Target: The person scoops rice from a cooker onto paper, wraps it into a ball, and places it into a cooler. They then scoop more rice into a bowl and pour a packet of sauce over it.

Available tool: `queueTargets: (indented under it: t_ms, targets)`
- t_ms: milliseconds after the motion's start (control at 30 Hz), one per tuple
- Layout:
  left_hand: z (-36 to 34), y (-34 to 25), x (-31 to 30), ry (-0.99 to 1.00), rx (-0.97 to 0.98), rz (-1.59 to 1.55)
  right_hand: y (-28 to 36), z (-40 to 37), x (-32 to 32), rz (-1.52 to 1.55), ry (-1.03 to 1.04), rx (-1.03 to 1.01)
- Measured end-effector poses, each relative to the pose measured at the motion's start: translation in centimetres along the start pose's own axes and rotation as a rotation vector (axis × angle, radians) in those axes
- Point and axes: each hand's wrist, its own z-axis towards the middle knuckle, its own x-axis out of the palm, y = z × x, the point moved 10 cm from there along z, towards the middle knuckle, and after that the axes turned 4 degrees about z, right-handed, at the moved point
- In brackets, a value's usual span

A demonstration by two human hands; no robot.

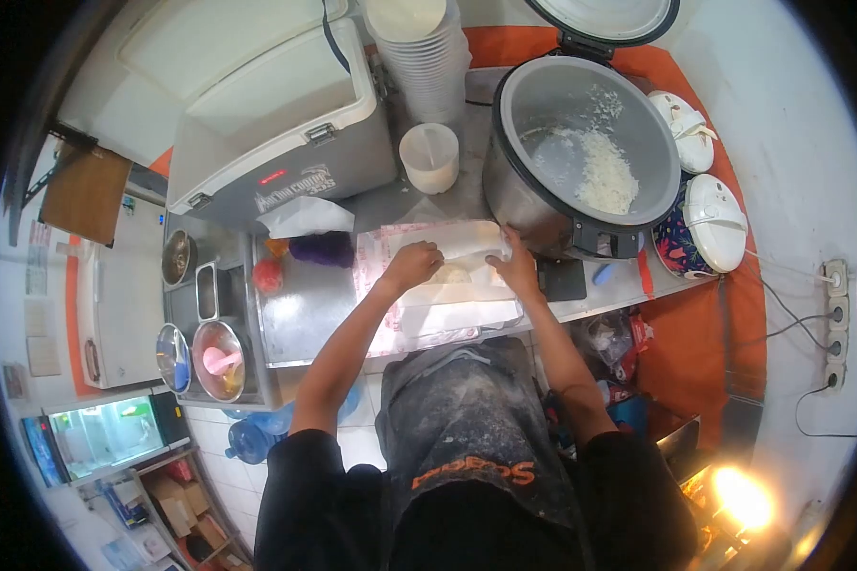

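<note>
White wrapping paper (467, 315) is spread on the steel counter, over printed red-and-white sheets (376, 249). A small pale mound, seemingly rice (455, 274), lies on the paper between my hands. At the mound's left, my left hand (414, 265) is closed, its curled fingers pinching the paper. My right hand (515, 266) grips the paper's right side, thumb inward and fingers toward the far edge. Just beyond it stands a large rice cooker (533, 186), lid up, with cooked rice (607, 176) along one side of its pot.
A grey cooler box (286, 171) with its lid up stands back left. Stacked tubs (419, 71) and a single tub (429, 158) are behind the paper. Two lidded containers (717, 224) flank the cooker. A sink (229, 328) with metal bowls is at left. A dark cloth (322, 249) lies nearby.
</note>
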Motion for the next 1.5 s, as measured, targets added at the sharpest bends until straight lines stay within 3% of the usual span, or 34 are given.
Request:
queueTargets:
  t_ms: [67,100,167,300,400,467,533,600,767,833,933,1067,1133,1167,1267,1300,1367,1500]
  targets:
    - [-0.2,0.1,-0.4,-0.019,-0.004,-0.003,-5.4,-1.9,3.4,0.263,0.235,0.578]
    - [-0.4,0.1,-0.6,-0.041,-0.002,-0.012,-5.9,-1.7,3.6,0.264,0.238,0.576]
    - [-0.6,0.2,-0.1,-0.062,-0.003,-0.027,-7.3,-1.4,3.2,-0.232,0.378,0.545]
    - [0.3,0.2,0.5,-0.095,-0.034,-0.03,-8.3,-2.3,1.4,-0.315,0.281,0.511]
    - [0.8,0.3,0.3,-0.122,-0.072,-0.046,-7.7,-2.9,0.5,-0.172,0.226,0.5]
    - [0.9,0.5,0.2,-0.126,-0.083,-0.072,-3.5,-3.5,-0.5,-0.078,0.162,0.277]
    - [1.3,0.6,0.2,-0.132,-0.073,-0.095,2.3,-6.8,1.1,0.076,0.448,0.032]
    - [2.0,1.5,1.2,-0.081,-0.056,-0.067,6.6,-10.9,2.8,-0.204,0.675,-0.354]
    - [2.0,0.8,1.5,0.014,-0.079,-0.038,4.3,-13.1,5.1,-0.19,0.745,-0.295]
    - [1.9,-1.2,1.7,0.058,0.047,-0.056,4.9,-13.0,5.5,-0.102,0.774,-0.293]
    - [0.2,-4.0,2.9,0.055,0.197,-0.039,4.0,-13.4,5.9,-0.106,0.702,-0.282]
    - [-1.1,-4.1,4.2,0.083,0.117,-0.14,1.3,-13.3,5.1,-0.152,0.588,-0.177]
    - [-1.6,-4.3,4.2,0.057,0.11,-0.176,-2.7,-11.7,0.9,-0.033,0.139,0.147]
    - [-1.9,-4.5,4.0,0.041,0.103,-0.211,-3.9,-11.1,-0.7,-0.004,0.014,0.253]
    - [-2.9,-4.8,4.0,0.013,0.035,-0.206,-4.8,-7.9,-2.0,-0.072,-0.115,0.165]
    - [-3.0,-4.9,4.1,0.019,0.039,-0.205,-5.2,-6.7,-1.9,-0.071,-0.12,0.17]
    - [-3.0,-4.8,2.6,-0.118,0.041,-0.104,-6.7,-4.5,0.3,-0.028,0.079,0.264]
    - [-1.9,-4.2,0.0,-0.231,0.002,0.009,-4.3,-1.9,0.9,0.061,0.088,0.191]
